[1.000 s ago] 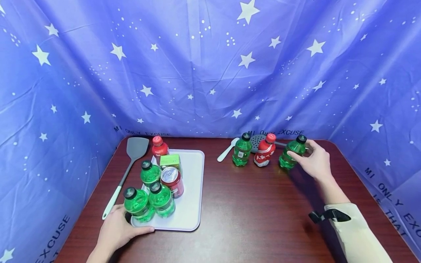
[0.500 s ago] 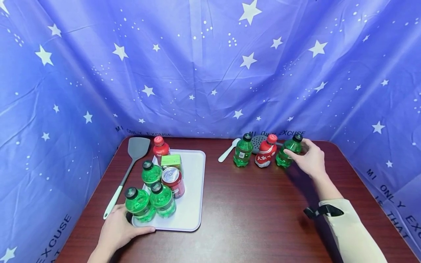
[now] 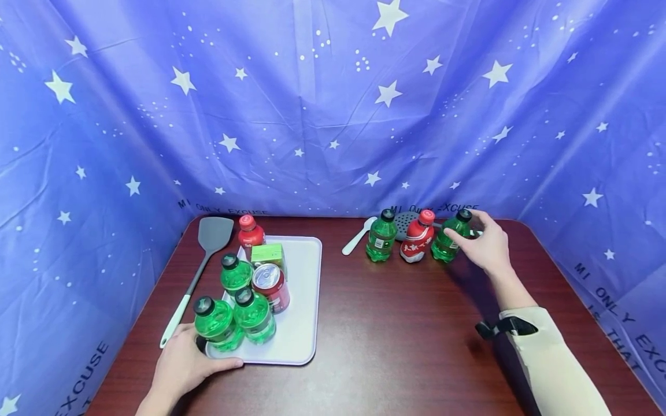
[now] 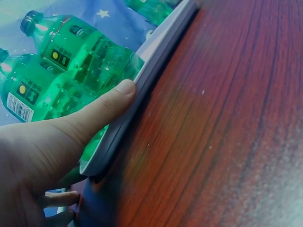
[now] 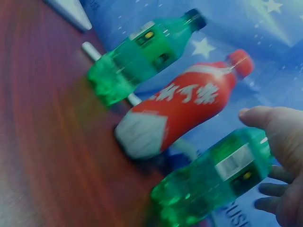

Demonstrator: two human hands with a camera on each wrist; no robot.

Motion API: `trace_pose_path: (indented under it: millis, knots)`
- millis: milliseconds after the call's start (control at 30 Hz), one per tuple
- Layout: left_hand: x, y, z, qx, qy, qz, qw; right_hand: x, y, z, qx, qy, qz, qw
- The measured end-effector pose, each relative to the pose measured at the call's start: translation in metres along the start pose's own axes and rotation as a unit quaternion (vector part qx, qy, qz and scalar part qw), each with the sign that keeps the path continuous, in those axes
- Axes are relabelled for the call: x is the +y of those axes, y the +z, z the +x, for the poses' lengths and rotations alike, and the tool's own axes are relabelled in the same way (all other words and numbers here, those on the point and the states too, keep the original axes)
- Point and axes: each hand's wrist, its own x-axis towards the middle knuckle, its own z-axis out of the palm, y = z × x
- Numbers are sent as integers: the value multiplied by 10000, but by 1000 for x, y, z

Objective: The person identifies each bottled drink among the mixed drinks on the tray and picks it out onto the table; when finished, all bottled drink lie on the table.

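Observation:
My left hand (image 3: pixel 182 361) grips the near left corner of a white tray (image 3: pixel 304 323), its thumb along the front rim. On the tray are three green soda bottles (image 3: pixel 255 320), a red soda can (image 3: pixel 278 294), a green carton (image 3: pixel 269 257) and a red-capped bottle (image 3: pixel 252 234). At the back right, a green soda bottle (image 3: pixel 444 245) stands upright beside my right hand (image 3: pixel 486 245). In the right wrist view the thumb and fingers spread around that bottle's upper part, with a gap at the thumb. A red cola bottle (image 3: pixel 416 240) and another green bottle (image 3: pixel 381 240) stand left of it.
A grey turner (image 3: pixel 215 234) with a pale handle lies left of the tray. A small white spoon (image 3: pixel 359 237) and a grey skimmer (image 3: pixel 404 225) lie by the right-hand bottles, the skimmer partly hidden behind them. A blue starry curtain (image 3: pixel 333 104) surrounds the table (image 3: pixel 374 341).
The right-hand green bottle has moved left, closer to the red cola bottle. My right hand moved with it, then loosened and shifted slightly away. The left hand stays on the tray corner.

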Motion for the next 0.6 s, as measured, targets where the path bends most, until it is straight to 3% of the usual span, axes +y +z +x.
trace_pose_path:
  millis: [200, 300, 433, 600]
  knots:
    - [0, -2, -1, -60, -40, 26, 10000, -33, -17, 11, 505, -151, 473, 9975]
    - [0, -2, -1, 2, 6, 29, 10000, -54, -25, 16, 777, -320, 982, 9916]
    - [0, -2, 0, 12, 59, 17, 10000, -85, -32, 19, 938, -745, 1707, 9780]
    - [1, -2, 1, -85, 32, 21, 10000, -125, -34, 14, 773, -1374, 2520, 9548]
